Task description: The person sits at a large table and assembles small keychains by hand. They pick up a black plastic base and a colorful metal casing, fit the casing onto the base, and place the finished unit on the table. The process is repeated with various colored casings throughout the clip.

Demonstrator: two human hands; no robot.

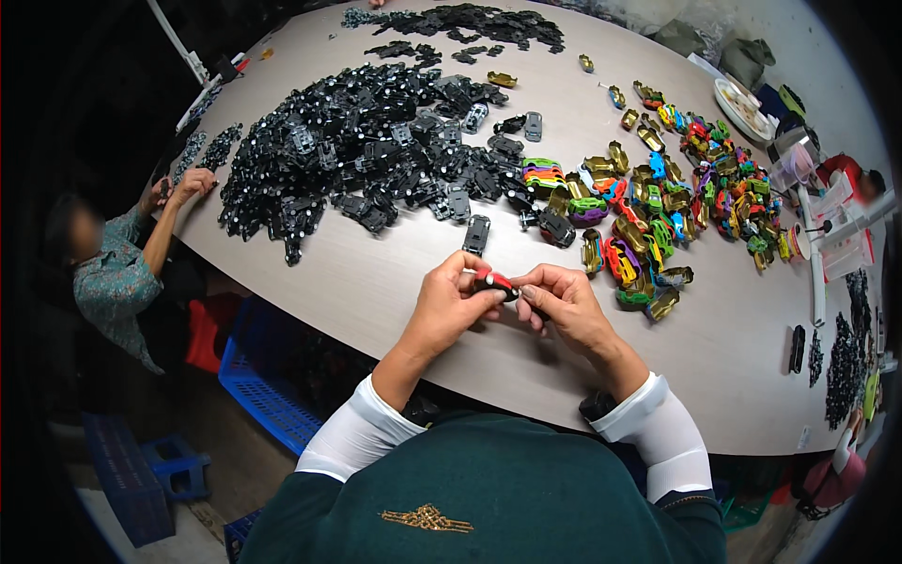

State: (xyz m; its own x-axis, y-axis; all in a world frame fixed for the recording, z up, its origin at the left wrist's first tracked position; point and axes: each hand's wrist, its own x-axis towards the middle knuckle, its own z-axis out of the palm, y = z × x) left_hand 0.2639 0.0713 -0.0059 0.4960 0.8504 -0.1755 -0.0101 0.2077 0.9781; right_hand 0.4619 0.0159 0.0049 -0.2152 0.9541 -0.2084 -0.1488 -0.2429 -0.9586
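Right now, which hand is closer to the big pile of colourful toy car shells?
Right. The right hand sits just below the pile of colourful car shells; the left hand is farther over, across the small red car both hold.

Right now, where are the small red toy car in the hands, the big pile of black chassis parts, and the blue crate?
Red toy car (494, 281), head view: its red top between the fingertips.
Pile of black chassis parts (362, 141), head view: the heap's middle.
Blue crate (266, 399), head view: its slatted wall.
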